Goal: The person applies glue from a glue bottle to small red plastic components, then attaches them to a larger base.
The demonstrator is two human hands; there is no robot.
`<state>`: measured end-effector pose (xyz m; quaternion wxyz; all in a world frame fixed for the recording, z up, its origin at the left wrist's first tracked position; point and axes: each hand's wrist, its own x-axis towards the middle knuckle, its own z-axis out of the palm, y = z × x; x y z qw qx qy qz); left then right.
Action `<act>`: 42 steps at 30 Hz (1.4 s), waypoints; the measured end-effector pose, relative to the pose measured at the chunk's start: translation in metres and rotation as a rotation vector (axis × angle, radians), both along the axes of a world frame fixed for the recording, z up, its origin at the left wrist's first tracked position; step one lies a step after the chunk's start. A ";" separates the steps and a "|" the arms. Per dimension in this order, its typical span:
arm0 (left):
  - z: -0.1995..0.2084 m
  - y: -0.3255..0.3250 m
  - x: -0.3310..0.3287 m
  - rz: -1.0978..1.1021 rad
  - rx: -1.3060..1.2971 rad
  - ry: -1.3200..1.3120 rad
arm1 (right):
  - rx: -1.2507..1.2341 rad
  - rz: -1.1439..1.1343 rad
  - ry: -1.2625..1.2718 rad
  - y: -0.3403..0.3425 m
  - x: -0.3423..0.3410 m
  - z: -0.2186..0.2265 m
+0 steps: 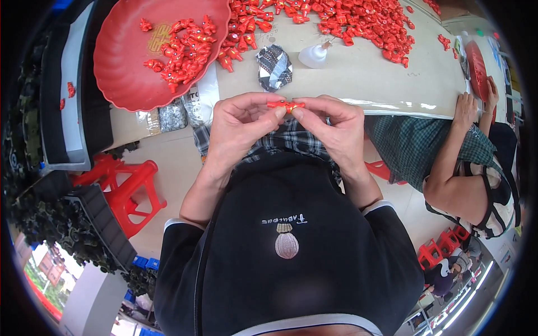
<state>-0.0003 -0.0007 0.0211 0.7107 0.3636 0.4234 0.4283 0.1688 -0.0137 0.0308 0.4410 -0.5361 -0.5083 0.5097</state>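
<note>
Between both hands, just over the near edge of the table, is a small shiny red plastic figure with touches of yellow. My left hand pinches its left end between thumb and fingertips. Its right end is gripped the same way by my right hand. The fingertips cover part of the piece. Beyond my hands lie a black, grey and white patterned cloth bundle and a small white squeeze bottle. To the left, a big red scalloped plate holds a heap of similar red figures.
A large pile of red pieces spreads across the far side of the table. At the right, a co-worker's hands are beside another red plate. A red plastic stool stands at lower left, near a dark tray.
</note>
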 end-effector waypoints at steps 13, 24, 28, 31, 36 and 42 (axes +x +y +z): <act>0.000 -0.001 0.000 -0.006 0.019 0.016 | -0.037 0.012 -0.002 0.000 0.001 0.005; -0.002 -0.001 0.002 -0.001 0.031 -0.016 | -0.034 0.005 0.011 -0.002 0.001 0.005; -0.003 -0.001 0.002 -0.001 0.046 -0.014 | -0.035 0.006 0.010 -0.002 0.001 0.006; -0.002 -0.001 0.001 -0.011 0.048 0.001 | -0.021 0.015 -0.008 -0.002 0.002 0.006; -0.002 -0.002 0.000 -0.020 0.044 -0.006 | -0.001 0.023 -0.028 -0.002 0.001 0.005; -0.003 -0.002 0.000 -0.019 0.055 -0.008 | 0.005 0.019 -0.038 -0.002 0.001 0.005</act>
